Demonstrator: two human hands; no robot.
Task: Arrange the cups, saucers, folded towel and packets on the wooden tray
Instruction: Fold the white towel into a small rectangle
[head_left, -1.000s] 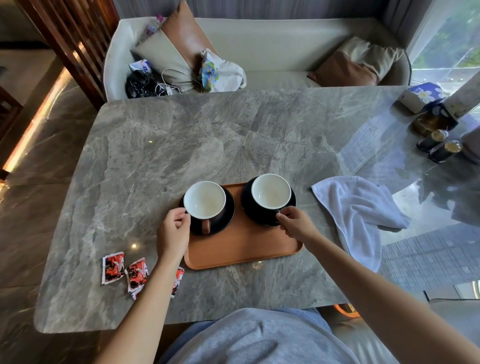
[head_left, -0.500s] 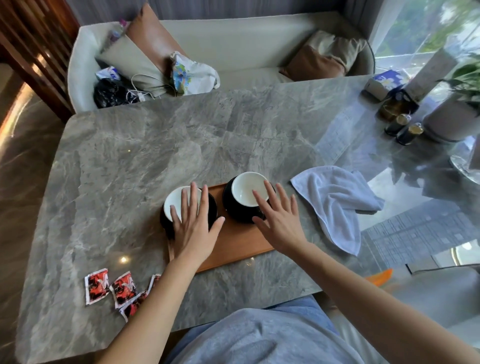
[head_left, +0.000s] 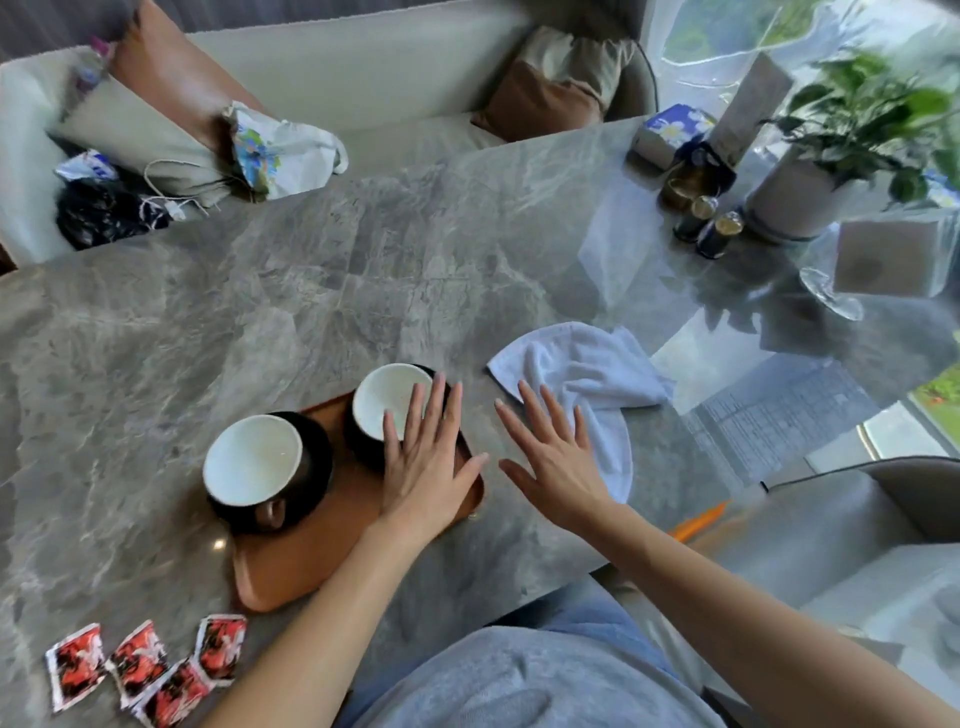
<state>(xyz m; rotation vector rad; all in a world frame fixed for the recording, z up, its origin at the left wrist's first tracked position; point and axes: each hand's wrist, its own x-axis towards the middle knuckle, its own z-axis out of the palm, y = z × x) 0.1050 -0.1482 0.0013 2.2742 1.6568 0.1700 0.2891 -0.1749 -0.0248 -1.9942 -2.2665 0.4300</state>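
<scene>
Two black cups with white insides stand on black saucers on the wooden tray (head_left: 311, 561): the left cup (head_left: 253, 462) and the right cup (head_left: 387, 405). My left hand (head_left: 423, 457) is spread flat over the tray's right end, fingers reaching past the right cup's near rim. My right hand (head_left: 553, 457) hovers open over the table, fingertips at the edge of the crumpled white towel (head_left: 582, 379). Several red and white packets (head_left: 150, 670) lie on the table at the near left.
The grey marble table (head_left: 260, 312) carries a potted plant (head_left: 810, 171), two small dark jars (head_left: 709, 228), a tissue pack (head_left: 670, 130) and a clear holder (head_left: 883, 260) at the far right. A sofa with cushions and bags stands behind.
Both hands let go of the cups and opened flat. They have shifted right: the left from the left cup to the right cup, the right toward the towel. The view has swung right.
</scene>
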